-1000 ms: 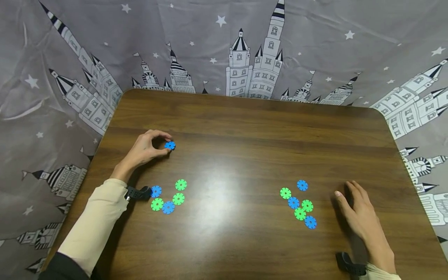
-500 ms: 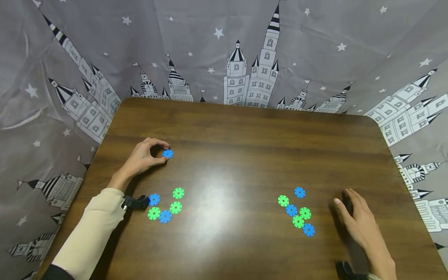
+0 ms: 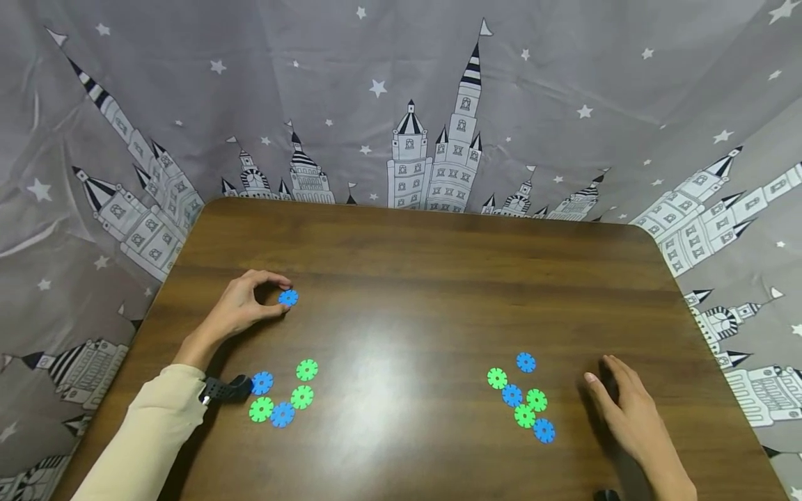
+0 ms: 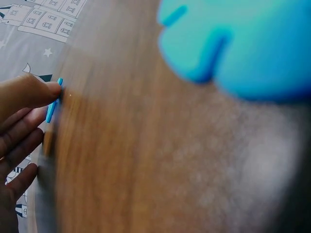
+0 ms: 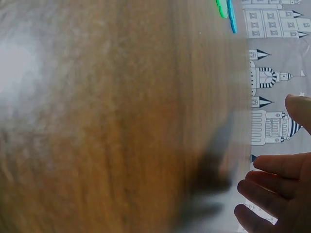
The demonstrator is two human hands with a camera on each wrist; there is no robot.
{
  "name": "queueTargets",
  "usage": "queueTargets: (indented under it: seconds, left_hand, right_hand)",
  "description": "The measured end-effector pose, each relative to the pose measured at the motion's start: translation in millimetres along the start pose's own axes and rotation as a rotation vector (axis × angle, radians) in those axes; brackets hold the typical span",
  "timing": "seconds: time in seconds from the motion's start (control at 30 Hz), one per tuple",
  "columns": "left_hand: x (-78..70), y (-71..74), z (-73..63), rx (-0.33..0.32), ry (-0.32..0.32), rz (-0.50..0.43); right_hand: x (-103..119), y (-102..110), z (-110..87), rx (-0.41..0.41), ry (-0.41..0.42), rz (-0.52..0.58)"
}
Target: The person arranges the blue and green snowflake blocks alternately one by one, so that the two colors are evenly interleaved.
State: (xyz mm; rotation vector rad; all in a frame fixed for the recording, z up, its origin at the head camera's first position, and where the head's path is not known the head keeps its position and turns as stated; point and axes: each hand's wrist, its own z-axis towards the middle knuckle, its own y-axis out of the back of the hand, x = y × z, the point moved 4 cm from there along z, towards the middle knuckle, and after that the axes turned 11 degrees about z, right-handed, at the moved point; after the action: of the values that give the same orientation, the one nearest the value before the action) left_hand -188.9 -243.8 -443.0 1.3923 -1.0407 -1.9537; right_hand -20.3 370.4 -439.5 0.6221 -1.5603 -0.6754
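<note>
Wooden table (image 3: 407,278): the left hand (image 3: 237,305) pinches; the right hand (image 3: 634,419), fingers loosely extended, holds nothing near the right disc group (image 3: 525,416). The blue disc (image 3: 288,298) is in the left pinch, beyond the left disc group (image 3: 282,415). Apparent step: handling it; the next move calls for a steady pinch.

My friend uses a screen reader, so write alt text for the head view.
A left hand pinches a blue disc at a wooden table. Green and blue discs lie in two groups, the right hand beside one.
</note>
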Motion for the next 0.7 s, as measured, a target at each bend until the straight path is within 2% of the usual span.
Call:
queueTargets:
  seconds: [0.37, 0.5, 0.7]
  left_hand:
    - [-1.1, 1.4, -0.9, 0.010, 0.012, -0.013]
    - [-0.3, 1.0, -0.8, 0.010, 0.007, -0.005]
    - [-0.6, 1.3, -1.2, 0.003, 0.001, -0.002]
  right_hand:
    - [14, -1, 3.2, -0.068, 0.074, 0.027]
    - [30, -6, 6.8, -0.091, 0.100, 0.050]
    - [60, -24, 13.6, -0.116, 0.197, 0.110]
